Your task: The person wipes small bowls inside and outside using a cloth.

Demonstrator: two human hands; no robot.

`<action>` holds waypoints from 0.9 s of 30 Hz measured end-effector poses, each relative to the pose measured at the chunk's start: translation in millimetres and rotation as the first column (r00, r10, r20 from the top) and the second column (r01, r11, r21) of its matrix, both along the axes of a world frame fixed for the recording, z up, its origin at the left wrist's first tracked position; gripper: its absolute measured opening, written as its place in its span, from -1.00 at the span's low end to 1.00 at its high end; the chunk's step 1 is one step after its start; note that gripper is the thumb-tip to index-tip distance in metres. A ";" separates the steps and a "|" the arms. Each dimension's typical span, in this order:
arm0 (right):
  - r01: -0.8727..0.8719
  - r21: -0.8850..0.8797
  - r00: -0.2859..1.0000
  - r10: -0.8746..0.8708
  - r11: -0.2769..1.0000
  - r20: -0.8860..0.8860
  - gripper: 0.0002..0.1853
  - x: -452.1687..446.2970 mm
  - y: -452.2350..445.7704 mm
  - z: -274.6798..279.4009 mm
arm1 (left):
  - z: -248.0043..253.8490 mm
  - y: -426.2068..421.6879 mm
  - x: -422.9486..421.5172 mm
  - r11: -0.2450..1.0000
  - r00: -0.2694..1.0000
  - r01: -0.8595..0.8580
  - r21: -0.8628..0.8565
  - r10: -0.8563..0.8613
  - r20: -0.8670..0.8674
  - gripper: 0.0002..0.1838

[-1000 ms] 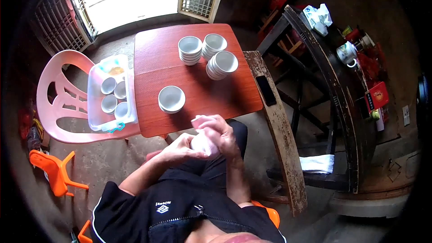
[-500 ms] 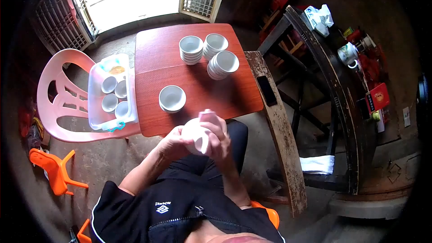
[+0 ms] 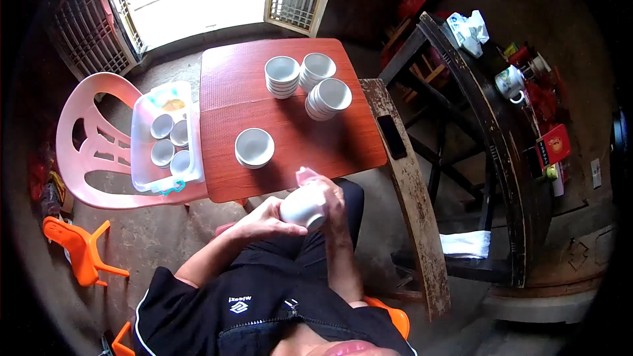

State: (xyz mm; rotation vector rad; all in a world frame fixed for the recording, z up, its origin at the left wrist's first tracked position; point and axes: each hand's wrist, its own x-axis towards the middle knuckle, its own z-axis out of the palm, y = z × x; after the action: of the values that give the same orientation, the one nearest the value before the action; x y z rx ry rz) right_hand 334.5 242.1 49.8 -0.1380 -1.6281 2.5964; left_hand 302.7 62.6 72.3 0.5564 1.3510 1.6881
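Observation:
A white bowl (image 3: 298, 213) is tipped on its side above my lap, close to the table's near edge. My left hand (image 3: 269, 219) grips it, with the thumb along its near side. My right hand (image 3: 331, 199) is at the bowl's other side, closed on a pale pink cloth (image 3: 306, 175) that sticks out above the fingers. The fingertips of this hand are partly hidden by the bowl. On the red-brown table (image 3: 224, 115), a short stack of white bowls (image 3: 254, 148) stands nearest to my hands.
Three taller bowl stacks (image 3: 282, 78) stand at the table's far right. Left of the table, a clear plastic box (image 3: 142, 175) with several bowls rests on a pink chair (image 3: 72, 118). A phone (image 3: 391, 136) lies on the wooden bench (image 3: 419, 224) at right. An orange stool (image 3: 79, 250) stands lower left.
The bowl has turned in my hands and its outer side now shows more. My right hand and the cloth have shifted slightly around it. The stacks stay in place on the table.

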 end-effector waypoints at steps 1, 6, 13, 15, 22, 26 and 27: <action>-0.046 0.296 0.975 0.108 0.954 -0.195 -0.73 -5.3 2.3 13.0 | -3.4 1.3 -0.4 1.000 1.000 0.021 -0.001 -0.021 0.007 -0.64; -0.040 0.844 0.757 0.568 0.534 -0.323 -0.72 -14.1 8.4 61.3 | -15.1 5.2 -1.4 0.985 0.998 -0.069 0.158 0.068 0.012 -0.48; 0.464 0.499 0.817 -0.136 0.732 -0.560 -0.60 15.6 -30.9 -31.3 | -19.0 6.2 -7.0 0.825 0.802 -0.371 0.426 0.053 0.595 -0.24; 0.458 0.602 0.843 -0.104 0.654 -0.528 -0.59 19.4 -30.5 -31.6 | -27.8 0.2 -7.7 0.884 0.858 -0.316 0.345 0.111 0.501 -0.31; -0.268 0.715 0.867 0.485 0.646 -0.114 -0.74 -1.7 11.8 47.3 | -6.8 5.8 10.7 0.990 0.994 -0.031 0.138 0.016 0.110 -0.40; 0.039 -0.329 0.998 -0.054 0.943 -0.037 -0.73 5.7 -6.6 -1.0 | -3.5 -1.6 9.2 0.999 0.999 -0.044 -0.019 0.045 0.022 -0.69; 0.297 0.129 0.902 -0.234 0.946 -0.363 -0.72 1.2 -12.2 -36.8 | -8.6 -1.0 10.2 0.998 0.999 -0.053 -0.033 0.053 0.010 -0.67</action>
State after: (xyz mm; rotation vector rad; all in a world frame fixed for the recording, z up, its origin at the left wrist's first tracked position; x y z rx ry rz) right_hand 335.7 229.9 13.1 0.0945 -1.5793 2.1138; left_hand 312.9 61.6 63.6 0.4956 1.3946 1.7060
